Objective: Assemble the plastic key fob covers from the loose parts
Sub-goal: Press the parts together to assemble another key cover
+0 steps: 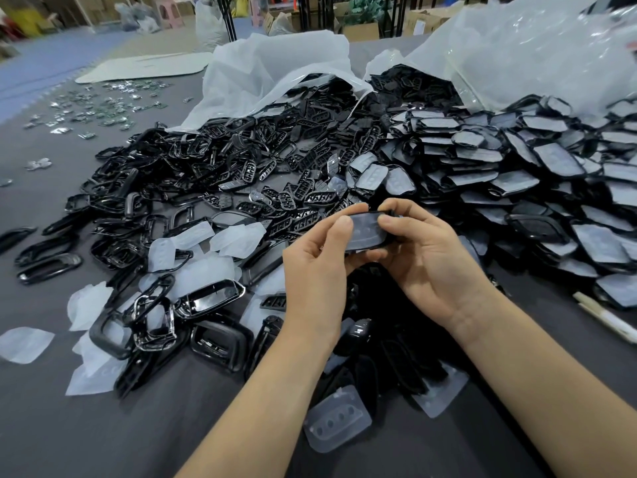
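Two hands meet above the middle of the desk [103, 429], holding one key fob cover [367, 234] clear of the surface between them. The left hand [315, 270] curls round its near end with the thumb laid flat on the pale face; the right hand [425, 262] pinches the other end, thumb on top and fingers beneath. The cover looks like a black frame with a translucent pad set into it, so the step in hand is probably pressing the layers home.

The likeliest fault is a skewed seat: if one thumb bears down ahead of the other, the soft pad could buckle or lift out at the opposite edge. Too hard a squeeze might flex the thin frame. A slip would drop the piece into the dark heap [389, 343] directly below the wrists, where it would be hard to tell from unfinished parts (black on black). The stacked covers [517, 188] to the right slope toward the right forearm, and a careless sweep could set them sliding.

The underside of the held cover is hidden, as are most of the right fingers. Whether a button grid like those in the loose inserts [303, 191] already sits inside cannot be told. The small shiny pieces [96, 105] at the far left are too small to identify, and the plastic bags [517, 46] and the pen [603, 317] run off the picture's edge.
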Demonstrator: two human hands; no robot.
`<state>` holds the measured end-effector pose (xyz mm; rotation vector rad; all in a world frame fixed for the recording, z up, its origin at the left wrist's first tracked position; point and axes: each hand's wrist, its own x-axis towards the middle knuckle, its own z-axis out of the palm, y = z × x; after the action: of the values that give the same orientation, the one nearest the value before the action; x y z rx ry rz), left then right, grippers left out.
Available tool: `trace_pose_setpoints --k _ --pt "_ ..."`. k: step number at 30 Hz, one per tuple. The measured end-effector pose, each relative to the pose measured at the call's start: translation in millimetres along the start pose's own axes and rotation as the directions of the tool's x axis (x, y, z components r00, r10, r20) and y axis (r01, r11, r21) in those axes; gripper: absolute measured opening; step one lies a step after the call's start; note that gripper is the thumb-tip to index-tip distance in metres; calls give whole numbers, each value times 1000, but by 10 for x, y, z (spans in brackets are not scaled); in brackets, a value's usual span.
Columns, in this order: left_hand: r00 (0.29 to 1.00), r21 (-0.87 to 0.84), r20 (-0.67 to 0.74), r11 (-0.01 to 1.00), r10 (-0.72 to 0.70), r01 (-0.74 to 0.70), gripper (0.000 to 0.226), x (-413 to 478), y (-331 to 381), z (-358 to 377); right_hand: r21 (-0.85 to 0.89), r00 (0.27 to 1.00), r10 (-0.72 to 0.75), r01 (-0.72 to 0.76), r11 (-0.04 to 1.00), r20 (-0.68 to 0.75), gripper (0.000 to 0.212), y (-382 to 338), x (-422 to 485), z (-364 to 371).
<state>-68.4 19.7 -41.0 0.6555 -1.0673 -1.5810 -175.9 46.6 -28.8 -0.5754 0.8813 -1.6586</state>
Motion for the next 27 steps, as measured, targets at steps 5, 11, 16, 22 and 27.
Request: trace_pose_setpoints --k 5,11,16,22,27 --pt "997 -48 78 999 -1 5 30 -4 12 2 16 998 25 -24 1000 -66 21 -46 24 -21" --pt "1000 4 31 1000 -2 1 30 -1 30 -4 -19 998 17 -18 1000 -58 23 -50 -1 2" --pt "1000 29 2 1000 12 -12 28 -5 23 -9 -59 998 -10 6 998 -55 23 -61 -25 15" --pt "1000 31 -15 999 19 -18 35 -8 28 -9 -67 999 -30 27 997 -41 22 -69 -35 19" --pt "998 -2 -65 1000 22 -22 38 4 37 -4 -29 996 -74 73 997 -50 21 -67 -27 16"
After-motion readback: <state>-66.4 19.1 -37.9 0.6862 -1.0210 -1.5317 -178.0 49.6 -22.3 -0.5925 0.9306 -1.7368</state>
